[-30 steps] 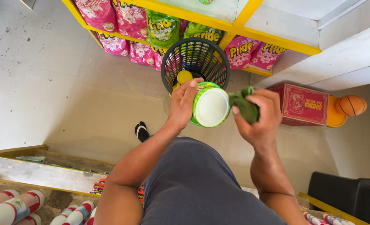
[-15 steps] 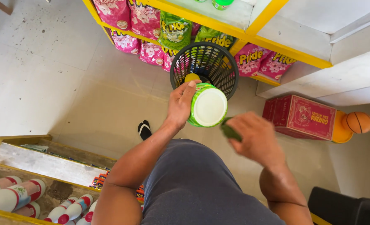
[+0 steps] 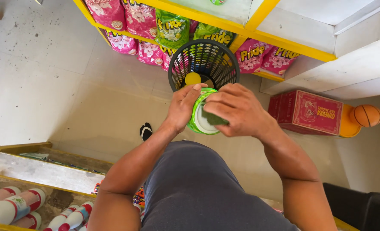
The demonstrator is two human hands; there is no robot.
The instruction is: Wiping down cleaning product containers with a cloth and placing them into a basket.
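Pale tiled floor spreads below a yellow shelf of detergent packs. The left hand has its grip clamped on a green-rimmed container, held above a black mesh basket; the right hand presses a green cloth on it. Hard wiping could probably knock it loose into the basket.

Your hands had open floor to their left. A black mesh basket stood just ahead, backed by a yellow shelf; a red box blocked the right.
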